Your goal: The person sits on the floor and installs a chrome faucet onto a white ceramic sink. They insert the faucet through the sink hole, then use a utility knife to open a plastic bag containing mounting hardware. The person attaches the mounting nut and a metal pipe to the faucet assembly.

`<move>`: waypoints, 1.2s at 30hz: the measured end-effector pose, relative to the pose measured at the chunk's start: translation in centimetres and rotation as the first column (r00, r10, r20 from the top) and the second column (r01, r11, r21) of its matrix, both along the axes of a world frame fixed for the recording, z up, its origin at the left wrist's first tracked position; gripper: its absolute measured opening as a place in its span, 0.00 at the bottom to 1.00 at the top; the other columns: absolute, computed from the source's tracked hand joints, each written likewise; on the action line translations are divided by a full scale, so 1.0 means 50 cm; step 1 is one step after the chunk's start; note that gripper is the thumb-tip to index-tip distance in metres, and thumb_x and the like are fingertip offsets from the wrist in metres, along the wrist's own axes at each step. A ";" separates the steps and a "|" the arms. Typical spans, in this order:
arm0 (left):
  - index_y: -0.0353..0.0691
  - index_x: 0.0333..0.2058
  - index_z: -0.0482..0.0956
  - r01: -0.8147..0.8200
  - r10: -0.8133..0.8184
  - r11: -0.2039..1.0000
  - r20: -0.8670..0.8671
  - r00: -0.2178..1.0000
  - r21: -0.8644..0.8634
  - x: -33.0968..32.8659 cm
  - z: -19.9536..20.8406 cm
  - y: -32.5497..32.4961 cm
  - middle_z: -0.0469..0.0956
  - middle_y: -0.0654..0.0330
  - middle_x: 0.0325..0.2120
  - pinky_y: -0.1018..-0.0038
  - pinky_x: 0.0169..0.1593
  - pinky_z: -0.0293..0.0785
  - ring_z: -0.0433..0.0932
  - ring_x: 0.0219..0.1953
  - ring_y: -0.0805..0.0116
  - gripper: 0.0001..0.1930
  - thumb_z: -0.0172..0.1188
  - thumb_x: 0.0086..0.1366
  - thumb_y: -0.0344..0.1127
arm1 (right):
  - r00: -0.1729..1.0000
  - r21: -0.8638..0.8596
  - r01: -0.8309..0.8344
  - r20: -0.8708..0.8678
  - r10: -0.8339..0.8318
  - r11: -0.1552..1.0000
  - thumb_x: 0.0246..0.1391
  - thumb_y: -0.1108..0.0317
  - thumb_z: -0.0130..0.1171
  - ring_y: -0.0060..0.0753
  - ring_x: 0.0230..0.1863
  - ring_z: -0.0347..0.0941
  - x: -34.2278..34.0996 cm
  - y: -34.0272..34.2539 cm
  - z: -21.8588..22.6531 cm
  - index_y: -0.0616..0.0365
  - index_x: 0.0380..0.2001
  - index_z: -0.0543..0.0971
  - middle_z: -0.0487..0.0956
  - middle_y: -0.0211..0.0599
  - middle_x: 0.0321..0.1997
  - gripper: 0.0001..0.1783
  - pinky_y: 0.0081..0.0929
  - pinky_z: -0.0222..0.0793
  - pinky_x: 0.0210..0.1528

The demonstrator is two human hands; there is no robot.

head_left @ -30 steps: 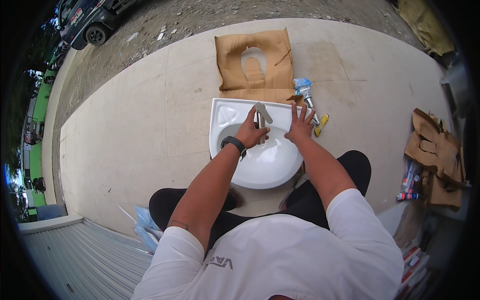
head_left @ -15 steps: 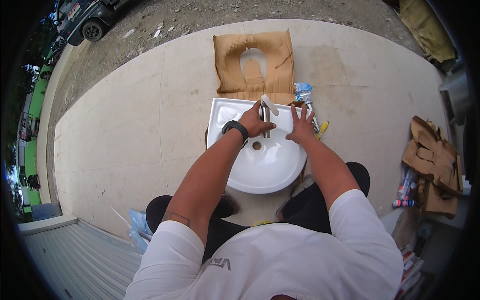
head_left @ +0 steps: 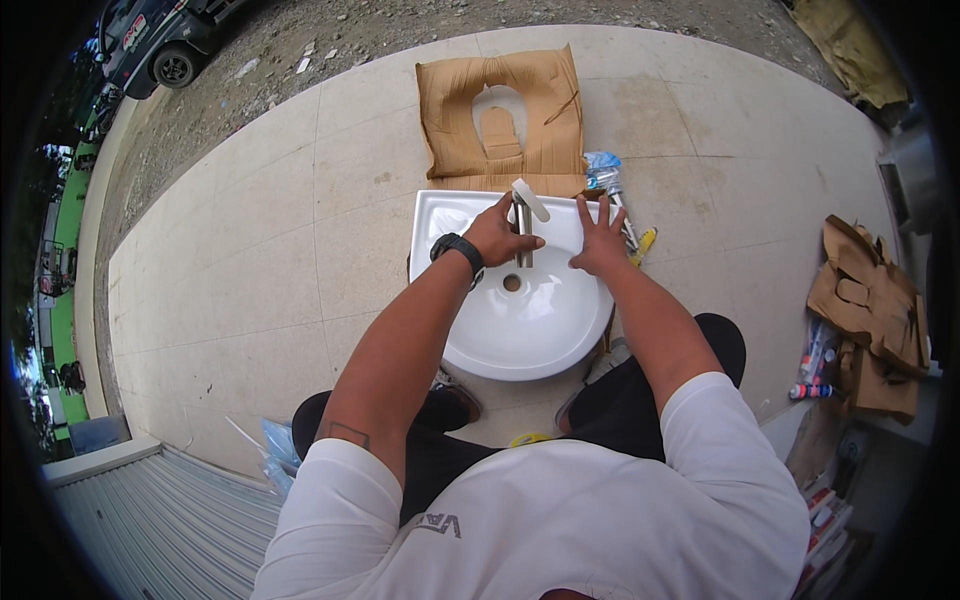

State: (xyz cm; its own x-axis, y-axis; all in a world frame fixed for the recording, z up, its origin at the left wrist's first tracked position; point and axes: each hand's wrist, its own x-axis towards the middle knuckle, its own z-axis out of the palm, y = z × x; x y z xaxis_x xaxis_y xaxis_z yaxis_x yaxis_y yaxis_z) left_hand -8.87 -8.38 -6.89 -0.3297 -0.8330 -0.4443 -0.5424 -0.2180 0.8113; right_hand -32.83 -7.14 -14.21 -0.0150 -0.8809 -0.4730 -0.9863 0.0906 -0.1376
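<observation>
A white ceramic washbasin (head_left: 530, 330) sits between my knees, its round drain hole facing up. At its far edge stands a metal faucet (head_left: 526, 240) with a pale lever handle tilted over the top. My left hand (head_left: 494, 236), with a dark watch on the wrist, grips the faucet from the left; its thumb reaches across the front and the other fingertips are partly hidden behind. My right hand (head_left: 600, 242) is open, its fingers spread over the basin's far right corner and its thumb toward the bowl. The underside of the basin is hidden.
Flattened cardboard with a cutout (head_left: 548, 110) lies beyond the basin. Right of it are a blue plastic wrapper (head_left: 603, 172) and a yellow-handled tool (head_left: 645, 243). More torn cardboard (head_left: 870, 295) is at far right. A ribbed shutter (head_left: 170, 525) borders the lower left; a vehicle (head_left: 165, 50) stands upper left.
The whole view has shifted slightly. My left hand stays on the faucet and my right hand stays spread at the basin's corner.
</observation>
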 end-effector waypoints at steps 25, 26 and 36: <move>0.36 0.69 0.60 0.062 -0.064 0.998 0.058 0.996 0.034 0.005 0.006 -0.010 0.87 0.49 0.33 0.68 0.38 0.82 0.87 0.33 0.63 0.46 0.76 0.58 0.42 | 1.000 0.010 -0.013 -0.019 0.013 1.000 0.32 0.58 0.84 0.77 0.81 0.27 0.000 -0.005 -0.001 0.28 0.80 0.37 0.35 0.49 0.84 0.79 0.72 0.57 0.73; 0.36 0.69 0.59 0.064 -0.066 0.997 0.064 0.996 0.034 0.005 0.007 -0.011 0.87 0.49 0.33 0.68 0.38 0.82 0.87 0.33 0.63 0.46 0.76 0.58 0.42 | 1.000 0.012 -0.013 -0.019 0.013 1.000 0.32 0.58 0.84 0.77 0.81 0.27 0.000 -0.005 -0.001 0.28 0.80 0.37 0.35 0.49 0.84 0.79 0.72 0.57 0.73; 0.35 0.70 0.58 0.087 -0.090 0.996 0.084 0.992 0.035 0.007 0.014 -0.013 0.86 0.48 0.35 0.67 0.40 0.81 0.87 0.35 0.62 0.47 0.76 0.58 0.43 | 1.000 0.024 -0.009 -0.022 0.009 1.000 0.33 0.58 0.84 0.77 0.81 0.28 0.004 -0.005 0.010 0.28 0.80 0.37 0.36 0.49 0.84 0.79 0.70 0.57 0.73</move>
